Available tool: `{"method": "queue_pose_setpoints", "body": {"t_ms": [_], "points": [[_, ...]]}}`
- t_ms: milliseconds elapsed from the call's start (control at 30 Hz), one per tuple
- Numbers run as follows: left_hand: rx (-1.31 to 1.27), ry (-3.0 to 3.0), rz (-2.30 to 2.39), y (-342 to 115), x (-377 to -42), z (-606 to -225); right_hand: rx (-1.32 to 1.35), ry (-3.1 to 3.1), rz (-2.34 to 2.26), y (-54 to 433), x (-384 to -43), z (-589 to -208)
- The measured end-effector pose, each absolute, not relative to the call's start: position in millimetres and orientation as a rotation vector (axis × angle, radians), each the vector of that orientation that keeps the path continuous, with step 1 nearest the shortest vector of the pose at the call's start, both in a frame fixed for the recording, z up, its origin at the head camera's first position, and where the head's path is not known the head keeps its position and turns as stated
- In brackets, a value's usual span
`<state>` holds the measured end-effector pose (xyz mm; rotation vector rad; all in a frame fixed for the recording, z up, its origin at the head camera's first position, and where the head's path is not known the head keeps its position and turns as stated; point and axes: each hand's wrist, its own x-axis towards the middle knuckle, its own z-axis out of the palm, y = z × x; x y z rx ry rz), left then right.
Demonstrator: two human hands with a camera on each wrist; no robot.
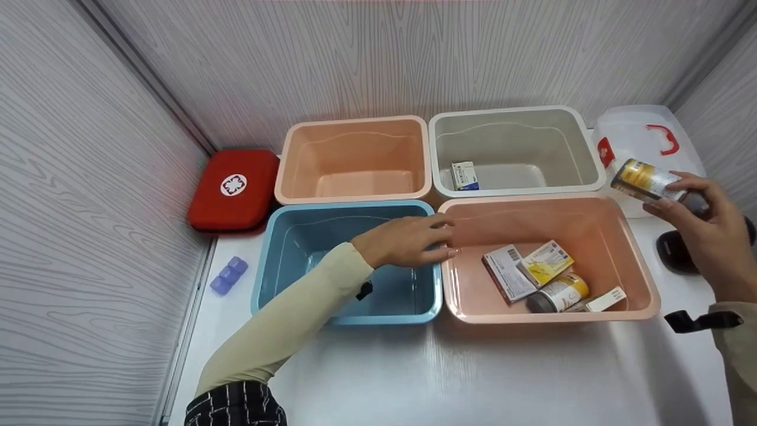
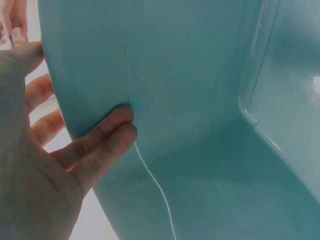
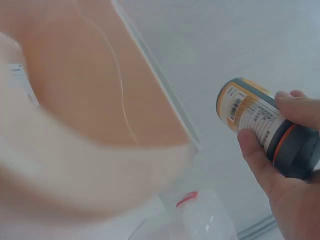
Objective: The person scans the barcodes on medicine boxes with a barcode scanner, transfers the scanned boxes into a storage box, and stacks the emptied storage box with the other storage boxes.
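Note:
A medicine bottle (image 1: 647,180) with a yellow and white label is held in my right hand (image 1: 712,228), tilted beside the back right of the pink bin (image 1: 473,318). The right wrist view shows the bottle (image 3: 252,112) with its dark cap toward the palm, thumb and fingers around its sides. My left hand (image 1: 405,241) lies over the right rim of the blue bin (image 1: 349,320), fingers spread and loosely bent. From the left wrist, two fingertips (image 2: 127,131) lie over the bin's inner wall while other fingers reach past its edge.
Inside the pink bin are several medicine boxes (image 1: 547,262) and another bottle (image 1: 559,293). Behind stand an orange bin (image 1: 355,199) and a grey bin (image 1: 520,191) holding one small box (image 1: 465,176). A red case (image 1: 236,189), a purple pill box (image 1: 229,276) and a clear red-handled box (image 1: 639,127) flank them.

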<state>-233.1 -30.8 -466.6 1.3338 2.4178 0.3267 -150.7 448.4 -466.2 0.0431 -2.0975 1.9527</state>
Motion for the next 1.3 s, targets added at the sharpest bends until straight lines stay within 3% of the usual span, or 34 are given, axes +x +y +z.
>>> {"method": "queue_pose_setpoints", "body": {"t_ms": [567, 900, 1300], "points": [[1.33, 2.397, 0.336, -29.4, -233.1, -465.6, -0.554, -1.328, 2.485, 475.7, -125.0, -548.7], [1.337, 2.401, 0.354, -29.9, -233.1, -465.1, -0.798, -1.057, 2.639, 476.3, -112.1, -565.4], [1.343, 2.413, 0.334, -29.6, -232.5, -465.4, -0.83, -0.779, 2.683, 478.1, -106.9, -574.9]]}}
